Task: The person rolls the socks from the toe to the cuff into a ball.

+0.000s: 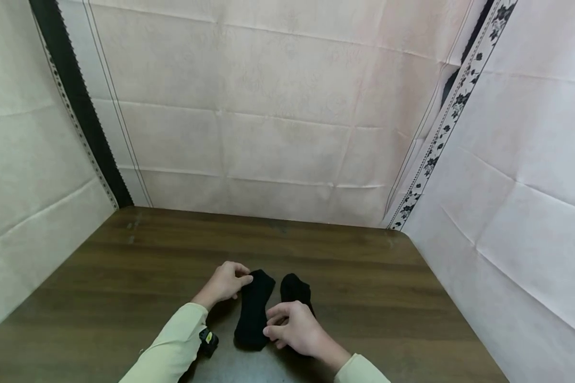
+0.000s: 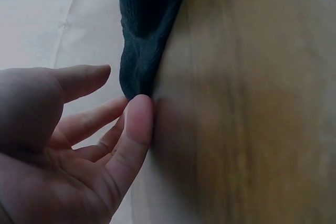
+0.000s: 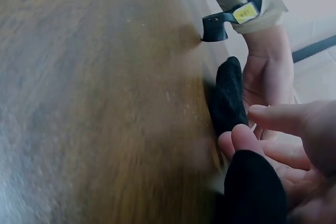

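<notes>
Two black socks lie side by side on the brown table. The left sock (image 1: 255,314) is laid out lengthwise, between both hands. My left hand (image 1: 224,282) is at its upper left edge; in the left wrist view, fingertips touch a dark sock (image 2: 147,30) while the thumb stays apart from it. My right hand (image 1: 298,327) reaches to the lower right edge of the left sock, with fingers loosely bent. It partly hides the right sock (image 1: 294,287). In the right wrist view, one black sock (image 3: 254,187) is close in front of the right fingers and another (image 3: 228,98) lies beyond them.
The wooden table (image 1: 172,250) ends at a back edge against a pale creased cloth (image 1: 278,106). More cloth hangs at the left and right, with a floral border (image 1: 431,159) at the right corner. A black wrist device (image 1: 208,340) sits on the left sleeve.
</notes>
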`<state>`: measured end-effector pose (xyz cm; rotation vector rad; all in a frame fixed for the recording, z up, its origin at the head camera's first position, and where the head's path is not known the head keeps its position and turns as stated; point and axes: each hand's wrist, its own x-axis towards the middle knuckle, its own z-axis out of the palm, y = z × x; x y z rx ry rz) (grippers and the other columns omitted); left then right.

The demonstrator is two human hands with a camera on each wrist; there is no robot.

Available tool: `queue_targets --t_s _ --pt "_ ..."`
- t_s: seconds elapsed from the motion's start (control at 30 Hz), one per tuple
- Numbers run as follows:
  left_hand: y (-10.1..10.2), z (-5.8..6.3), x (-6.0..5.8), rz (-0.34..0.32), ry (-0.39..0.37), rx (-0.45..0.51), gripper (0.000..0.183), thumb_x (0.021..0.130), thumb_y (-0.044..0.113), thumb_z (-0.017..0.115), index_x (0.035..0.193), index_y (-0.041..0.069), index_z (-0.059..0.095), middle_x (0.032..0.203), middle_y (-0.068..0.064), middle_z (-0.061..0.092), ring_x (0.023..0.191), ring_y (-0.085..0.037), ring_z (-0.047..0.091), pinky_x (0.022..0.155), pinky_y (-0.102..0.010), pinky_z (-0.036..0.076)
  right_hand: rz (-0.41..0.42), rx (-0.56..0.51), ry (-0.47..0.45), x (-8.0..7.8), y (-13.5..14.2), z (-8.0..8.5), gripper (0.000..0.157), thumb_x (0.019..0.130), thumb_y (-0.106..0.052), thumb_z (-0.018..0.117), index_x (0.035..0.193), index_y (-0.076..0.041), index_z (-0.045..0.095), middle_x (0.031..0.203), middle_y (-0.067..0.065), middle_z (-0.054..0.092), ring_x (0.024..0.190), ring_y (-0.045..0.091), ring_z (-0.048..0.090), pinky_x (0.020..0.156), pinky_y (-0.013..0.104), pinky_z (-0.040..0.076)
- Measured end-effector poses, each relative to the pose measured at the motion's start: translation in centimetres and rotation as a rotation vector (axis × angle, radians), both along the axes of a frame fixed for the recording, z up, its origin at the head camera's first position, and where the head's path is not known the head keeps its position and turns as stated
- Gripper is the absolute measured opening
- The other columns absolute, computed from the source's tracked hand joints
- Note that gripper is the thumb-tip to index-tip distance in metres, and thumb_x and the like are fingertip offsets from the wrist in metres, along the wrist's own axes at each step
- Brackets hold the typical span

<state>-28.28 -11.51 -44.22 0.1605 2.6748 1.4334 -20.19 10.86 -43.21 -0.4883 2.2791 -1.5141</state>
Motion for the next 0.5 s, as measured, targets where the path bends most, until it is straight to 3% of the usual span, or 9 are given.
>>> queue_targets --t_s 0.23,0.4,0.5 --pt "0.02 -0.27 -0.33 0.011 0.001 -0.027 0.018 0.097 0.011 0.068 0.112 0.001 0.072 0.087 -0.005 0.064 0.050 -0.019 0.055 0.051 -0.032 0.050 0.035 0.132 0.119 0.31 -0.64 0.00 0.025 0.088 -0.002 0.076 0.112 0.000 0.071 0.093 0.003 0.071 0.063 0.015 0.068 0.057 0.028 0.056" --pt "-0.02 -0.14 -0.33 0.017 0.013 -0.047 0.014 0.097 0.008 0.067 0.107 0.001 0.073 0.085 -0.006 0.064 0.054 -0.019 0.057 0.052 -0.032 0.051 0.069 0.235 0.246 0.32 -0.85 0.11 0.020 0.087 -0.008 0.079 0.105 -0.003 0.075 0.087 -0.004 0.071 0.067 0.003 0.066 0.065 0.023 0.054" --pt "-0.02 -0.05 -0.26 0.027 0.014 -0.051 0.009 0.097 0.007 0.067 0.100 0.003 0.074 0.083 -0.006 0.063 0.055 -0.019 0.057 0.053 -0.032 0.051 0.076 0.265 0.277 0.41 -0.91 0.12 0.018 0.087 -0.012 0.080 0.103 -0.004 0.076 0.087 -0.007 0.071 0.069 0.001 0.064 0.067 0.022 0.053"
